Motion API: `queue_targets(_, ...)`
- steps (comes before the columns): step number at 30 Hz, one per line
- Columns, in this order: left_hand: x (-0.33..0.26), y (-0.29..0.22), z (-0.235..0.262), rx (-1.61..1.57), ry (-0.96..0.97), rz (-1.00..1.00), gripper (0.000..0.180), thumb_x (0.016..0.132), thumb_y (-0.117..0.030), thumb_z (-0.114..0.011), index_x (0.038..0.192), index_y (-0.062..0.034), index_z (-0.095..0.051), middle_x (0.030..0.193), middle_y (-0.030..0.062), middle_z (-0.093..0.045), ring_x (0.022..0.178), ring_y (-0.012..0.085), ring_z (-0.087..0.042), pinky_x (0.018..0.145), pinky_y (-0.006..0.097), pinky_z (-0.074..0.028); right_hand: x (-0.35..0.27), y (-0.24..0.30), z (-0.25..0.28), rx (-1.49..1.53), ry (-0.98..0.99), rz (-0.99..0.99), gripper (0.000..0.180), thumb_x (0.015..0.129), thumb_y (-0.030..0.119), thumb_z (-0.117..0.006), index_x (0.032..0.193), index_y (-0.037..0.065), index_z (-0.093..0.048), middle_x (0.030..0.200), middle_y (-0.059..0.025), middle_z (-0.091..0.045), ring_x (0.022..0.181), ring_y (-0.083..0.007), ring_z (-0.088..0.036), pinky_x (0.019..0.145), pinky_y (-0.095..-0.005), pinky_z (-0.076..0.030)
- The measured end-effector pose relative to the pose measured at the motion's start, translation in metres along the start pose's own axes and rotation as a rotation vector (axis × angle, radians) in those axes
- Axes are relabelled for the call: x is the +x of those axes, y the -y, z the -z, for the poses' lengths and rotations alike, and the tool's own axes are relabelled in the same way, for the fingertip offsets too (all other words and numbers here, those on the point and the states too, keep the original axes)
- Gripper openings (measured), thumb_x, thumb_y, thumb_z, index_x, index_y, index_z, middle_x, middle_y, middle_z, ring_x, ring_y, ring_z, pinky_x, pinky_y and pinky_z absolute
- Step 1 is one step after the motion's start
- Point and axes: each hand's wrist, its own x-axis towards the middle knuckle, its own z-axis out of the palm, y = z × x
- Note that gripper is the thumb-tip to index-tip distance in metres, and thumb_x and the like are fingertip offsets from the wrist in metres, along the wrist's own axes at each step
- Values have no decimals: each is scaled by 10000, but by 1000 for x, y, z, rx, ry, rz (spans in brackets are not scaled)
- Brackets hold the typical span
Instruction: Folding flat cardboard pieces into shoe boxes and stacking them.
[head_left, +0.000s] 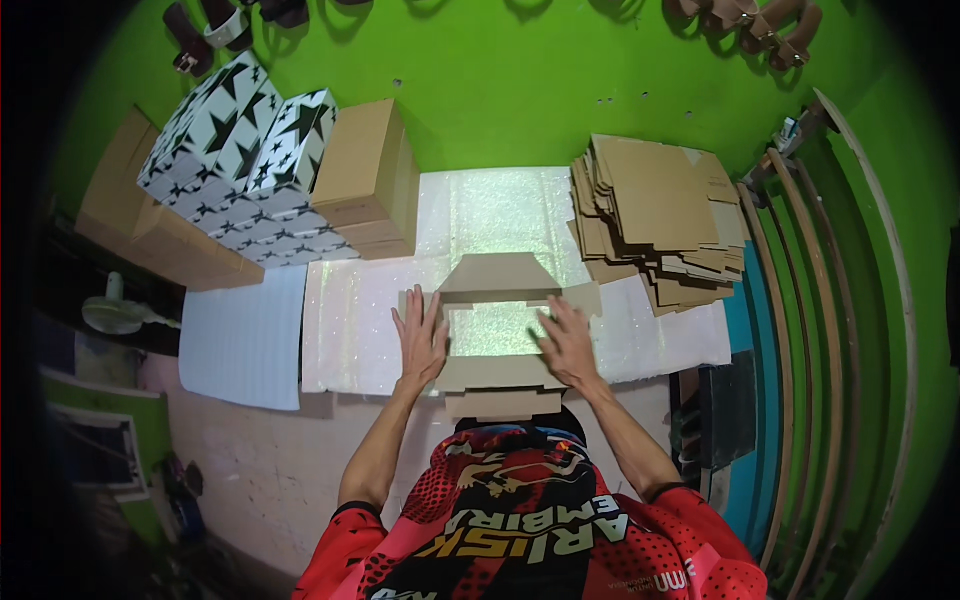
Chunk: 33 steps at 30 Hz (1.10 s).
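While the left hand (423, 338), its fingers spread apart, rests at the 9 o'clock end of an open brown cardboard box (503, 372), the right hand (569, 345) bends its parted fingers over the 3 o'clock end; whether either one pinches the board I cannot tell. The box lies directly between the two, its long axis running from 9 to 3 o'clock, so each hand meets a short end and neither is clearly nearer. A tapering cardboard flap (500, 272) reaches out at 12 o'clock, and a narrow rectangular flap (505, 404) points toward the person's body at 6 o'clock. Glittering white sheeting (500, 210) spreads around the box, and the same shimmer shows within its frame. Farther off, between 1 and 2 o'clock, sits an uneven pile of flat brown cardboard pieces (650, 200). At 11 o'clock stand plain brown cardboard boxes (355, 155), just beside stacked white boxes with black stars (225, 140) at 10 o'clock. Toward 9 o'clock lies a smooth pale-blue sheet (240, 345).
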Motion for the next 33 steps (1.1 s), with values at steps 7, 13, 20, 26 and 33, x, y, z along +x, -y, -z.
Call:
queue_targets(7, -98, 44, 36, 112, 9, -29, 663, 984, -190, -569, 1617, -85, -402, 1732, 243, -188, 1610, 444, -129, 1241, 708, 22, -117, -14, 26, -155, -179, -132, 526, 948, 97, -594, 1472, 59, -564, 1590, -211, -462, 1492, -414, -407, 1248, -591, -258)
queue_targets(13, -128, 19, 10, 56, 135, -147, 679, 959, -363, -670, 1574, -153, -476, 1707, 203, -291, 1596, 420, -205, 1239, 726, 9, -161, 17, -8, -198, 10, 71, 530, 910, 193, -688, 1436, 248, -643, 1615, -118, -464, 1492, -384, -421, 1215, -695, -227)
queue_targets(20, -95, 0, 6, -55, 137, -198, 551, 1011, -186, -636, 1549, -158, -519, 1677, 180, -362, 1561, 380, -322, 1242, 716, -41, -119, 29, -6, -230, 6, 10, 617, 937, 220, -700, 1533, 261, -547, 1646, -91, -435, 1530, -374, -350, 1224, -703, -151)
queue_targets(26, -42, -13, 11, 29, 34, -129, 549, 1045, -180, -590, 1582, -164, -478, 1683, 175, -346, 1571, 382, -294, 1233, 724, -40, -64, 24, 4, -290, 15, -10, 606, 984, 317, -666, 1563, 223, -514, 1680, -103, -379, 1548, -394, -314, 1237, -694, -124)
queue_targets(33, -10, -15, -21, 288, 43, -30, 525, 1096, -302, -499, 1612, -231, -441, 1731, 163, -246, 1615, 356, -168, 1232, 721, -29, -28, 21, -27, -334, 127, -145, 811, 1002, 615, -551, 1648, 163, -358, 1743, -131, -239, 1603, -398, -189, 1234, -716, -77)
